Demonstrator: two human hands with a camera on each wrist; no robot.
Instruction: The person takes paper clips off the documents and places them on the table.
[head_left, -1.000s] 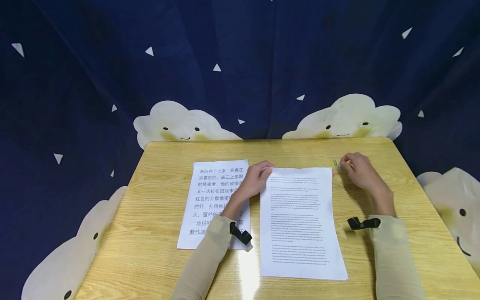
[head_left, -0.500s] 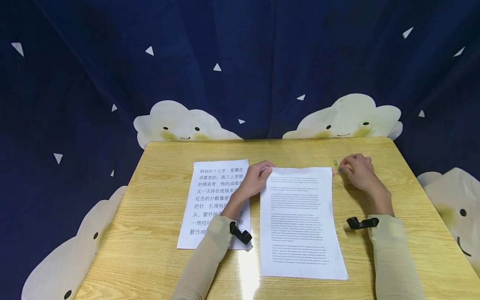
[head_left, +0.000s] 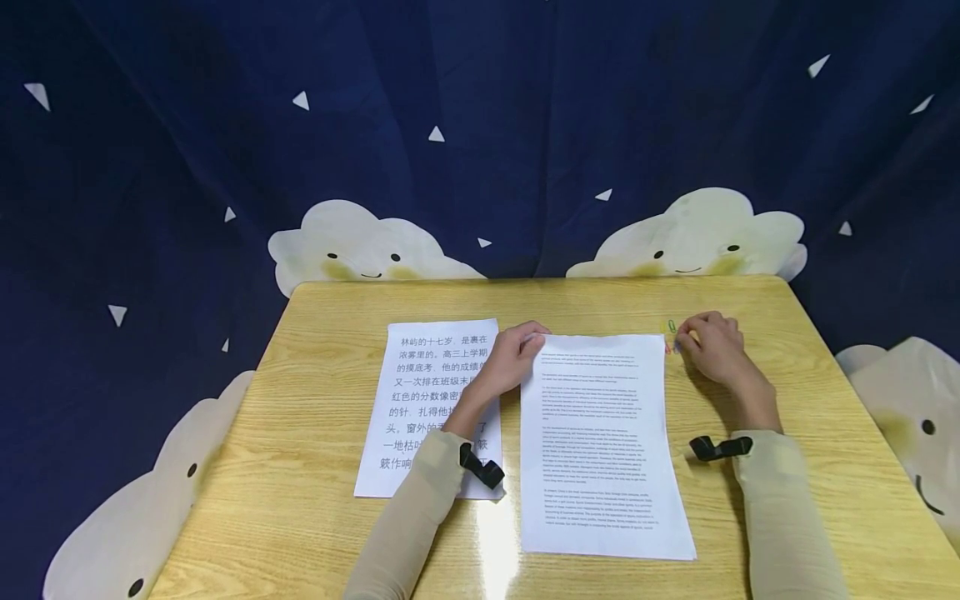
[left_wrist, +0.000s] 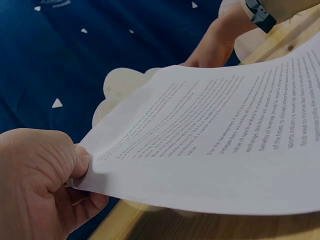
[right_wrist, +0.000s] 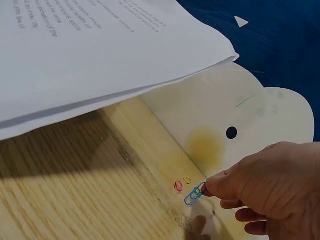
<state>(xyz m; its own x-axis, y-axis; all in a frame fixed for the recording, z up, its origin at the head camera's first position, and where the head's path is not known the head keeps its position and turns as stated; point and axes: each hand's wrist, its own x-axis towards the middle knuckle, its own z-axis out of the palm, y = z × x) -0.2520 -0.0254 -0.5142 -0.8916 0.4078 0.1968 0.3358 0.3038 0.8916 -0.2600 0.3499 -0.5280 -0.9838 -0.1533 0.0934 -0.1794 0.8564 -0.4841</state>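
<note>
The left hand (head_left: 517, 354) pinches the top left corner of a stack of English-printed sheets (head_left: 600, 442) lying on the wooden surface (head_left: 315, 517), lifting that corner slightly; its grip is narrow, thumb over the paper edge. The right hand (head_left: 712, 346), just beside the stack's top right corner, holds a blue paper clip (right_wrist: 195, 195) between fingertips in a narrow grip. A green clip (head_left: 671, 325) and a red clip (right_wrist: 178, 186) lie near. A sheet of Chinese text (head_left: 431, 400) rests to the left.

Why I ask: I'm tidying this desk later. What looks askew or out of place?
The stack of English pages has its far left corner lifted by the left hand. A few paper clips lie loose by the right hand, which pinches a blue one.
</note>
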